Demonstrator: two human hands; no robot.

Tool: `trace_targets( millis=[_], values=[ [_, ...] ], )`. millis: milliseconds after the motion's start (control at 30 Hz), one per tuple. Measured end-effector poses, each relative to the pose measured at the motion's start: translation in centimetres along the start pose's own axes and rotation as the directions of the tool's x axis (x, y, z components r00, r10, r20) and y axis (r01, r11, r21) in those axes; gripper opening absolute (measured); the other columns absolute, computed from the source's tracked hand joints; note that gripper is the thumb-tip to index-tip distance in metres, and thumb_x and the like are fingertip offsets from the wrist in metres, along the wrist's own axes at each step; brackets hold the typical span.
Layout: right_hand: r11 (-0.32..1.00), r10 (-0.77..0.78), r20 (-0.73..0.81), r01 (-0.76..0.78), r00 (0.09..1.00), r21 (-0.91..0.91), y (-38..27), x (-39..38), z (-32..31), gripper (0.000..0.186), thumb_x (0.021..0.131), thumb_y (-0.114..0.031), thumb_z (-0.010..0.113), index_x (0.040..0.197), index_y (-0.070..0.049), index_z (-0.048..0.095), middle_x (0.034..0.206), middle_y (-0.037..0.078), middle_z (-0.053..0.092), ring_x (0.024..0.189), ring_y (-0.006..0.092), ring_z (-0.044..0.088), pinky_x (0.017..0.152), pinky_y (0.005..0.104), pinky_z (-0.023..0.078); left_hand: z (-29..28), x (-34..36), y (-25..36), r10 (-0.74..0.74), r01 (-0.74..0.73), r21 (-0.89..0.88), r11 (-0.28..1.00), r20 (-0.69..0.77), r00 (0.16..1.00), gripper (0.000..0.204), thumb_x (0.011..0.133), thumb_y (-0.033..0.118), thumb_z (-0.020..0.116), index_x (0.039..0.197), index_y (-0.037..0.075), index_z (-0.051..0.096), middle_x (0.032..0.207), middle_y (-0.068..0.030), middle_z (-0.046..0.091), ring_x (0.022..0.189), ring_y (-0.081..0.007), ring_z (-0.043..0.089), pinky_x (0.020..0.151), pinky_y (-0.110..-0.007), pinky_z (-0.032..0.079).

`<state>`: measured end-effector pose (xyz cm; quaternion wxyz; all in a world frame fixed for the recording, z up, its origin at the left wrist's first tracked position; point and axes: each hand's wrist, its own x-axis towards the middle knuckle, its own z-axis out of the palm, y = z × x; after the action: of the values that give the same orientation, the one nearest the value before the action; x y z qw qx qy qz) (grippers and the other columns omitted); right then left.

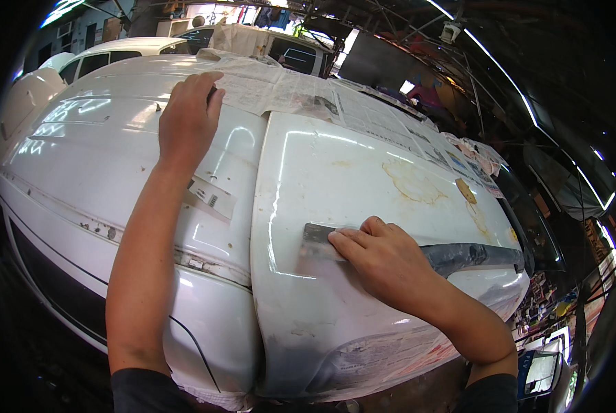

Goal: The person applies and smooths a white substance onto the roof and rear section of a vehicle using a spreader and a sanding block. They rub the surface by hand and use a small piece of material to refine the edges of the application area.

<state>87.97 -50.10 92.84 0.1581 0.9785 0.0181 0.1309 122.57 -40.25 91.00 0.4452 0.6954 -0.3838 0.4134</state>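
My right hand (387, 258) grips a flat metal scraper blade (318, 233), its thumb and fingers pressed over one end. The blade lies close above or against a glossy white vehicle panel (308, 165); whether it touches, I cannot tell. Farther off and to the left, my left hand (189, 113) is closed, fingers curled around a small dark thing that is mostly hidden. It is over the ridged white vehicle body section (125, 124) left of the gap. A pale label with a barcode (213, 198) shows beside my left forearm.
Newspaper sheets (383, 113) cover the far side. A yellowish-brown lump (466, 191) sits near brown stains (414, 180) on the right panel. A dark grey strip (476, 256) runs along its right side. Behind stand a white car (125, 49) and another vehicle (295, 55).
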Motion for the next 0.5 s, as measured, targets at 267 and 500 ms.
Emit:
trace_targets(
  millis=[267, 500],
  values=[
    [1.000, 0.000, -0.012, 0.001, 1.000, 0.012, 0.39, -0.23, 0.41, 0.031, 0.088, -0.010, 0.063, 0.117, -0.002, 0.067, 0.107, 0.006, 0.072, 0.096, 0.0241, 0.064, 0.074, 0.0366, 0.053, 0.05, -0.09, -0.09, -0.004, 0.004, -0.012, 1.000, 0.004, 1.000, 0.025, 0.100, 0.016, 0.066, 0.124, 0.010, 0.067, 0.106, -0.0089, 0.068, 0.102, -0.0287, 0.065, 0.090, -0.041, 0.053],
    [1.000, -0.014, -0.001, 0.014, 1.000, -0.006, 0.02, -0.30, 0.22, 0.032, 0.088, -0.010, 0.063, 0.118, -0.002, 0.066, 0.107, 0.006, 0.072, 0.095, 0.0241, 0.064, 0.074, 0.0363, 0.052, 0.21, -0.17, -0.20, 0.004, -0.004, -0.013, 1.000, 0.004, 1.000, 0.025, 0.100, 0.016, 0.066, 0.124, 0.010, 0.067, 0.106, -0.0091, 0.068, 0.103, -0.0288, 0.065, 0.090, -0.041, 0.053]
  ],
)
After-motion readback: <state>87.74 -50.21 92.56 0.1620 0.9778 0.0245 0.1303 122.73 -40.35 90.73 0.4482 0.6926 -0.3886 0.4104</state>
